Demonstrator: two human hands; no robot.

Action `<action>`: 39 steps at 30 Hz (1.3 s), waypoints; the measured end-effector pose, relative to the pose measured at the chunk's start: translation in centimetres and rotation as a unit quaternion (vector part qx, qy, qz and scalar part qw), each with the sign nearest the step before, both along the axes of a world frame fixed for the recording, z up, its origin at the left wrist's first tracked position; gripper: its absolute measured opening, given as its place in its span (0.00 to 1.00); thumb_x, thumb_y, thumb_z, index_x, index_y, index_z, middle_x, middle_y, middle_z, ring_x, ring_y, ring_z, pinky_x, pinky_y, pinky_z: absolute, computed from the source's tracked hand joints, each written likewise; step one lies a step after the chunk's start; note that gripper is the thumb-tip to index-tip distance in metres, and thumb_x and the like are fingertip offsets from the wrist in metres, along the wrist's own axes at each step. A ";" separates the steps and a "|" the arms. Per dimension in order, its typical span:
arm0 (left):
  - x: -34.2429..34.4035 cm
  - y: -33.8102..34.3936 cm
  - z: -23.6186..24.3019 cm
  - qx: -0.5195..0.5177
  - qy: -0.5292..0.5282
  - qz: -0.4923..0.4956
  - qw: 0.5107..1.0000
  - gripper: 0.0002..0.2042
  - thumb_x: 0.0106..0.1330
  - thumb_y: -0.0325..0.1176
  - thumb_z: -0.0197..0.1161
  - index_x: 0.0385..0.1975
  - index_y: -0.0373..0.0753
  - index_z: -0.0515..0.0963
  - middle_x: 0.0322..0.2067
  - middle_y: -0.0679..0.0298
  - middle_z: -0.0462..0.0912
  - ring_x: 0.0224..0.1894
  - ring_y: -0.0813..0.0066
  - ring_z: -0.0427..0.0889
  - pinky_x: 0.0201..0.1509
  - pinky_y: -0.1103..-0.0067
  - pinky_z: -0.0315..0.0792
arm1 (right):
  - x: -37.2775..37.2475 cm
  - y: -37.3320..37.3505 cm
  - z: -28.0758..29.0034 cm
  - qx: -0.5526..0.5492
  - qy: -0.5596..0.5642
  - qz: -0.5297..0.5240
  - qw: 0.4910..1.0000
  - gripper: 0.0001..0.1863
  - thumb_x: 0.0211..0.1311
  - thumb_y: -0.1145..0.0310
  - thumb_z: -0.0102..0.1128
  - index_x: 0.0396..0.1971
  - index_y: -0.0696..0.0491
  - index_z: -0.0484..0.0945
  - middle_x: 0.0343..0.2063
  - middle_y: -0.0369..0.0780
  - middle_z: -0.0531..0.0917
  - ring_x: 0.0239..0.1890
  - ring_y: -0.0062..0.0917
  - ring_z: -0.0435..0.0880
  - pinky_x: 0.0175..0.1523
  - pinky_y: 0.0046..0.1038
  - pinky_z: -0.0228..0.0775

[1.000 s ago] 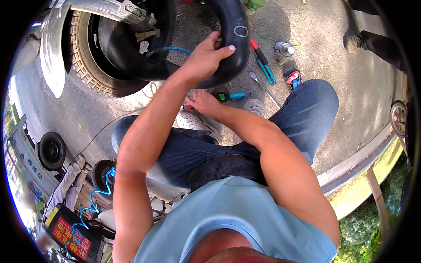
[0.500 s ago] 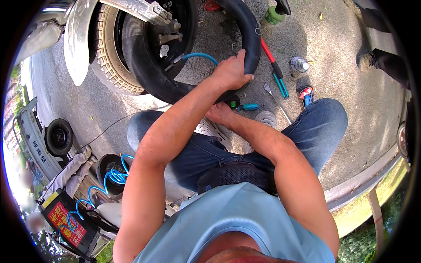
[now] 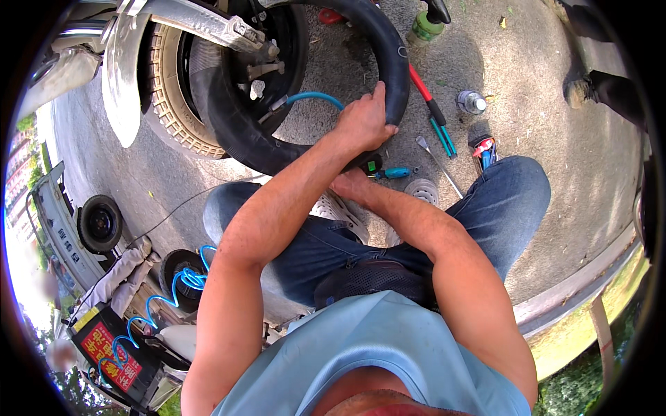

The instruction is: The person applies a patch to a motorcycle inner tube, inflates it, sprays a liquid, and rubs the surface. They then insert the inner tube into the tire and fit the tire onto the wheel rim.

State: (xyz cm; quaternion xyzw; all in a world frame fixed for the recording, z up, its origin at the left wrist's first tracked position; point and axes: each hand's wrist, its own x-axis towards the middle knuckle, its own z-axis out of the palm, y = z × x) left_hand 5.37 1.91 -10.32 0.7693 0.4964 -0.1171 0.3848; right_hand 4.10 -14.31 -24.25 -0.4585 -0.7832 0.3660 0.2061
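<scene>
An inner tube (image 3: 243,139), black and rounded with air, stands in front of a wheel with a tan-edged tyre (image 3: 165,97). My left hand (image 3: 364,121) is closed over the tube's near right side, its thumb and forefinger showing. Below it, my right hand (image 3: 352,184) is close under the tube's lower edge; its fingers are hidden behind my left forearm and the tube. A blue hose (image 3: 316,96) with a metal end runs across the tube's opening to behind my left hand. Beside my right hand lie a teal-handled tool (image 3: 395,172) and a small black item with a green face (image 3: 372,165).
On the pavement to the right are a red-handled bar (image 3: 422,84), a flat-tipped metal lever (image 3: 440,166), a clear bottle (image 3: 472,102) and a green container (image 3: 425,28). A person's dark-clad leg (image 3: 614,93) is at the far right. A coiled blue hose (image 3: 189,279) hangs at left.
The tube and both hands have barely moved relative to each other; the view has shifted slightly. My left hand keeps its hold on the tube.
</scene>
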 end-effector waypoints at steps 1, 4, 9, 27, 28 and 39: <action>-0.2 0.0 0.0 -0.008 0.009 0.006 1.000 0.46 0.59 0.44 0.76 0.72 0.32 0.56 0.53 0.42 0.81 0.55 0.42 0.82 0.62 0.60 0.76 | 0.0 0.3 0.7 0.001 0.023 -0.015 1.000 0.27 0.76 0.56 0.45 0.71 0.48 0.68 0.71 0.45 0.69 0.73 0.44 0.64 0.75 0.51 0.54; -1.2 -0.4 -0.2 0.113 -0.061 0.004 0.992 0.32 0.61 0.42 0.73 0.62 0.35 0.70 0.51 0.46 0.82 0.55 0.48 0.82 0.60 0.60 0.76 | 0.1 1.0 1.5 0.015 0.057 -0.048 0.997 0.24 0.75 0.59 0.48 0.66 0.54 0.72 0.66 0.49 0.74 0.70 0.45 0.69 0.74 0.45 0.58; -2.3 2.7 8.2 0.186 -0.261 0.304 0.897 0.15 0.68 0.41 0.69 0.31 0.34 0.81 0.21 0.57 0.82 0.24 0.66 0.82 0.32 0.70 0.75 | 0.7 1.8 -0.6 -0.051 -0.007 -0.032 0.998 0.17 0.72 0.59 0.54 0.52 0.53 0.80 0.54 0.46 0.82 0.59 0.41 0.78 0.66 0.46 0.65; -11.1 5.2 6.1 0.246 -0.370 0.475 0.759 0.37 0.70 0.41 0.65 0.69 0.23 0.56 0.67 0.38 0.65 0.71 0.50 0.65 0.74 0.66 0.57 | -1.3 3.1 3.5 -0.130 0.108 -0.037 0.985 0.20 0.71 0.62 0.58 0.57 0.55 0.77 0.54 0.46 0.83 0.59 0.42 0.78 0.65 0.43 0.66; -10.9 5.3 6.2 0.243 -0.372 0.475 0.759 0.37 0.70 0.41 0.65 0.69 0.22 0.55 0.67 0.38 0.65 0.71 0.50 0.65 0.75 0.66 0.57 | -1.6 2.9 3.1 -0.124 0.106 -0.040 0.986 0.20 0.71 0.62 0.58 0.58 0.55 0.77 0.54 0.46 0.83 0.59 0.42 0.79 0.65 0.44 0.66; -9.6 4.2 7.2 0.356 -0.198 0.325 0.854 0.30 0.65 0.37 0.68 0.64 0.31 0.66 0.69 0.40 0.58 0.71 0.43 0.61 0.73 0.58 0.59 | 3.0 3.6 12.5 -0.027 -0.164 0.271 0.948 0.22 0.63 0.58 0.63 0.53 0.54 0.82 0.49 0.49 0.85 0.53 0.43 0.83 0.61 0.44 0.73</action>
